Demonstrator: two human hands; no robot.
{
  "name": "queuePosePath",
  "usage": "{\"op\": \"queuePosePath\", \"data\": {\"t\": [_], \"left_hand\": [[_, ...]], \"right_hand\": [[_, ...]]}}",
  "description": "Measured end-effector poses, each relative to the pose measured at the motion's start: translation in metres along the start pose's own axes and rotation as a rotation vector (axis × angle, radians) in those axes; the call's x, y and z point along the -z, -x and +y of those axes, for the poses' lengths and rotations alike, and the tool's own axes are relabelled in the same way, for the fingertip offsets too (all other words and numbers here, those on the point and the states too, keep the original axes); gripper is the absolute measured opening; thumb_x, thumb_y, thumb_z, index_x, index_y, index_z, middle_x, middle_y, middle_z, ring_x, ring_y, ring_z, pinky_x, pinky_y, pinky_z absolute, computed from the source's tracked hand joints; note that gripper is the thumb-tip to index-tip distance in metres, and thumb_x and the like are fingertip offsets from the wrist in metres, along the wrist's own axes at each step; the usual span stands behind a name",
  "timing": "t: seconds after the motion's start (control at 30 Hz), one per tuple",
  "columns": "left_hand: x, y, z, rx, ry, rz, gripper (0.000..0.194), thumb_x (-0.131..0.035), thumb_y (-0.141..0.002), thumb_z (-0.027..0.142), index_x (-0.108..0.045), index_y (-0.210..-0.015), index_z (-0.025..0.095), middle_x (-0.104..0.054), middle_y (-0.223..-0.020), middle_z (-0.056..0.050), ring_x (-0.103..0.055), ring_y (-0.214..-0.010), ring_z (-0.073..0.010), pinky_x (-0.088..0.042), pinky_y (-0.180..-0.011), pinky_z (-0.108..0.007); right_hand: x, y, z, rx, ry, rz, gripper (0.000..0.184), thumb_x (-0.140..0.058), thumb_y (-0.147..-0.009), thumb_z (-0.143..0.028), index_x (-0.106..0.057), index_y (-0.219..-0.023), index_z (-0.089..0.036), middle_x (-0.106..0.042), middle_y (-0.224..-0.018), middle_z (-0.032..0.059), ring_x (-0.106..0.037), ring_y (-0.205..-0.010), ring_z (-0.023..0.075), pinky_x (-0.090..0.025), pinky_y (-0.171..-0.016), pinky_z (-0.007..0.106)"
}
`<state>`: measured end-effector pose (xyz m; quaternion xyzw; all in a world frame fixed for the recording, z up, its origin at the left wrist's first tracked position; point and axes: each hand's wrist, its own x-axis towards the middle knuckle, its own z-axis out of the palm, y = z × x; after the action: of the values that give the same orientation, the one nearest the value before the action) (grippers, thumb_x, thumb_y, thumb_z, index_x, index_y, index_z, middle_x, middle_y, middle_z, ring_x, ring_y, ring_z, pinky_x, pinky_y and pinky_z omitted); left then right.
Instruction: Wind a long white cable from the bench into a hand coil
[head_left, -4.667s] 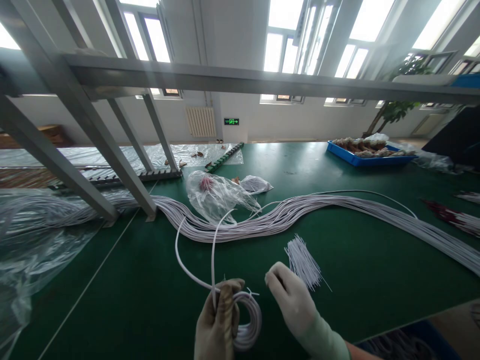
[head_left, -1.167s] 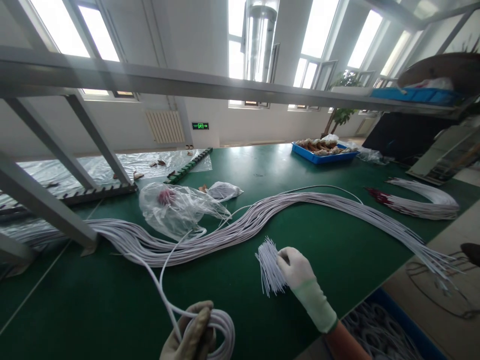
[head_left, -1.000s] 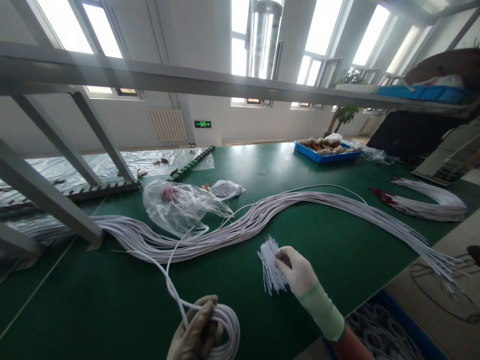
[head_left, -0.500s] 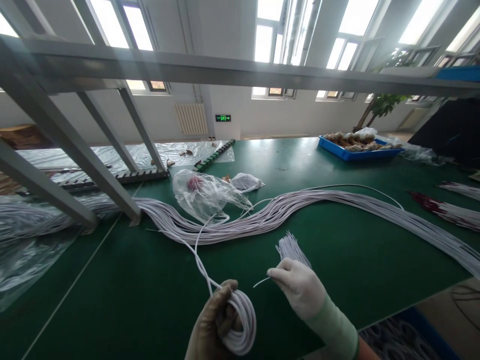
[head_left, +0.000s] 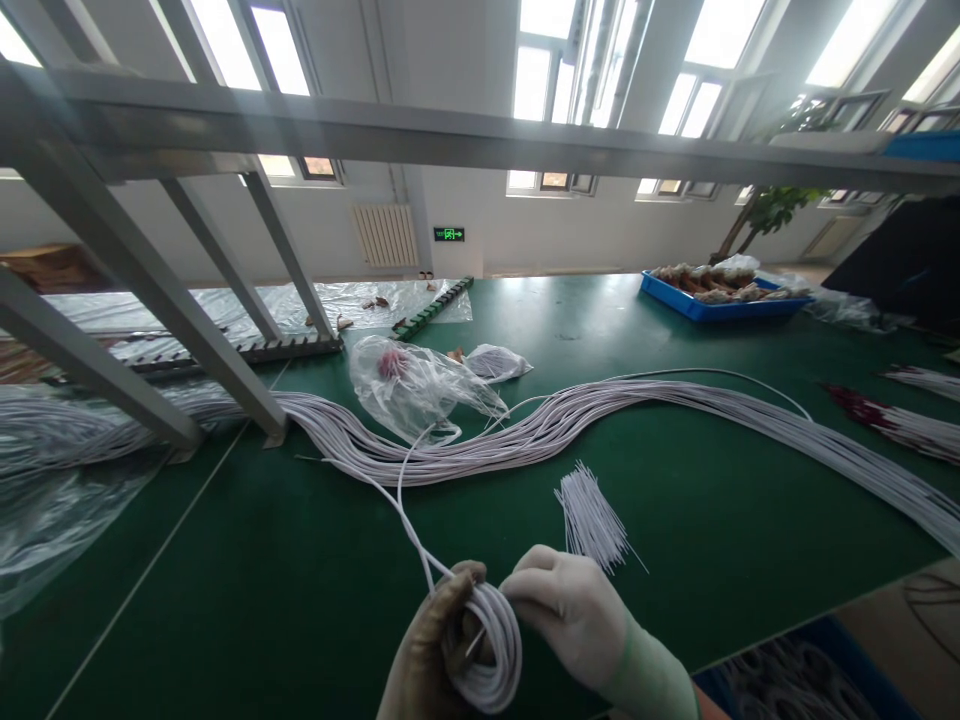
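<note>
- Wrists and forearms run off the bottom edge; the left hand [head_left: 431,660] is cut at the heel, and only a strip of sleeve shows below the right hand [head_left: 574,615].
- Whatever thin piece the right hand's fingers pinch against the coil is too small to make out.
- Left hand's fingers are curled shut around the white wire coil [head_left: 487,645], held just above the near edge of the bench [head_left: 225,600]; the right hand's fingers are closed narrow on the coil's upper right rim.
- One loose strand runs from the coil up to the long wire bundle [head_left: 600,410], which snakes across the bench from left to right.
- Just beyond the right hand lies a fan of short white ties [head_left: 592,515], apart from the glove.
- Green matting covers the bench; grey metal struts [head_left: 150,300] slant down onto it at the left, with a beam overhead and bright windows behind.
- A clear plastic bag [head_left: 416,390] with something red inside lies on the bundle; a smaller bag [head_left: 495,362] lies behind it.
- A blue tray [head_left: 720,305] at the far right holds brownish pieces, too distant to identify.
- Blue bin [head_left: 810,675] at the bottom right corner, mostly cut off, shows coiled wire.
</note>
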<state>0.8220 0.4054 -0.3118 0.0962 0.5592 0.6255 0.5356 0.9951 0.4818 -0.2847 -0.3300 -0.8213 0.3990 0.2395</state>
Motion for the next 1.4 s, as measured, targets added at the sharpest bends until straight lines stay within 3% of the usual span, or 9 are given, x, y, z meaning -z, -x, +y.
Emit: {"op": "queuePosePath", "data": {"t": [0.1,0.2,0.4,0.6,0.7,0.93,1.1,1.23,1.4], "left_hand": [[-0.006,0.0,0.003,0.0,-0.016,-0.01,0.014,-0.088,-0.069,0.03,-0.082,-0.08,0.023,-0.08,-0.093,-0.009,-0.073,-0.099,-0.0309,-0.061,-0.085,-0.036],[-0.011,-0.001,0.005,0.04,-0.023,-0.007,0.02,-0.082,-0.078,0.042,-0.081,-0.082,0.022,-0.078,-0.08,-0.008,-0.071,-0.077,-0.027,-0.059,-0.066,-0.035],[-0.012,-0.001,0.007,0.097,0.025,0.022,0.015,-0.077,-0.082,0.036,-0.08,-0.086,0.022,-0.08,-0.093,-0.008,-0.073,-0.094,-0.0271,-0.06,-0.085,-0.036],[-0.013,0.001,0.018,0.255,-0.031,-0.022,0.028,-0.08,-0.081,0.043,-0.08,-0.095,0.019,-0.077,-0.092,-0.011,-0.073,-0.085,-0.031,-0.061,-0.071,-0.041],[-0.014,0.002,0.018,0.309,-0.03,-0.046,0.024,-0.081,-0.081,0.04,-0.08,-0.096,0.021,-0.076,-0.092,-0.009,-0.073,-0.082,-0.0282,-0.062,-0.071,-0.039],[-0.017,0.009,0.019,0.262,0.142,-0.197,0.04,-0.095,-0.066,0.045,-0.082,-0.096,0.022,-0.077,-0.089,-0.004,-0.072,-0.099,-0.0255,-0.057,-0.095,-0.035],[-0.016,0.01,0.018,0.246,0.132,-0.217,0.036,-0.094,-0.069,0.042,-0.08,-0.095,0.021,-0.075,-0.084,-0.001,-0.066,-0.075,-0.0132,-0.055,-0.073,-0.023],[-0.013,0.009,0.012,0.194,0.058,-0.202,0.046,-0.096,-0.065,0.048,-0.079,-0.095,0.017,-0.064,-0.062,0.004,-0.05,-0.053,-0.0051,-0.037,-0.05,-0.016],[-0.014,0.012,0.013,0.203,0.027,-0.232,0.056,-0.103,-0.051,0.039,-0.078,-0.096,0.017,-0.076,-0.079,-0.004,-0.066,-0.073,-0.0164,-0.054,-0.068,-0.027]], "right_hand": [[-0.008,-0.002,-0.004,-0.035,-0.082,0.014,0.023,-0.057,-0.1,-0.017,-0.08,-0.102,-0.022,-0.072,-0.094,0.0048,-0.069,-0.082,0.0182,-0.055,-0.073,0.028],[-0.014,-0.004,-0.003,-0.1,-0.088,0.03,0.019,-0.06,-0.096,-0.014,-0.078,-0.1,-0.018,-0.072,-0.095,0.0057,-0.069,-0.082,0.0193,-0.056,-0.073,0.03],[-0.006,-0.001,-0.014,-0.151,-0.307,0.043,0.034,-0.054,-0.096,-0.015,-0.07,-0.126,-0.019,-0.074,-0.109,0.0067,-0.071,-0.1,0.0215,-0.059,-0.093,0.037],[-0.013,0.004,-0.027,-0.308,-0.153,0.004,0.068,-0.075,-0.079,-0.02,-0.058,-0.145,-0.022,-0.069,-0.125,0.0074,-0.068,-0.114,0.0273,-0.057,-0.102,0.042],[-0.024,0.003,-0.021,-0.29,-0.083,0.059,0.062,-0.073,-0.082,-0.021,-0.06,-0.142,-0.024,-0.067,-0.126,0.0081,-0.068,-0.112,0.027,-0.059,-0.099,0.041],[-0.035,0.01,-0.003,-0.006,-0.09,0.279,0.061,-0.073,-0.086,-0.015,-0.059,-0.143,-0.031,-0.068,-0.129,0.0061,-0.07,-0.112,0.0234,-0.061,-0.095,0.032],[-0.033,0.013,-0.005,0.086,-0.227,0.289,0.043,-0.072,-0.095,-0.018,-0.07,-0.134,-0.036,-0.072,-0.127,0.0034,-0.072,-0.112,0.021,-0.062,-0.098,0.029],[-0.03,0.007,-0.008,0.026,-0.368,0.316,0.023,-0.073,-0.097,-0.024,-0.081,-0.117,-0.031,-0.076,-0.114,0.0054,-0.076,-0.101,0.021,-0.065,-0.09,0.03],[-0.029,-0.001,-0.012,-0.039,-0.405,0.339,0.012,-0.076,-0.095,-0.029,-0.085,-0.103,-0.028,-0.077,-0.099,0.0066,-0.075,-0.089,0.0214,-0.066,-0.078,0.03]]}}
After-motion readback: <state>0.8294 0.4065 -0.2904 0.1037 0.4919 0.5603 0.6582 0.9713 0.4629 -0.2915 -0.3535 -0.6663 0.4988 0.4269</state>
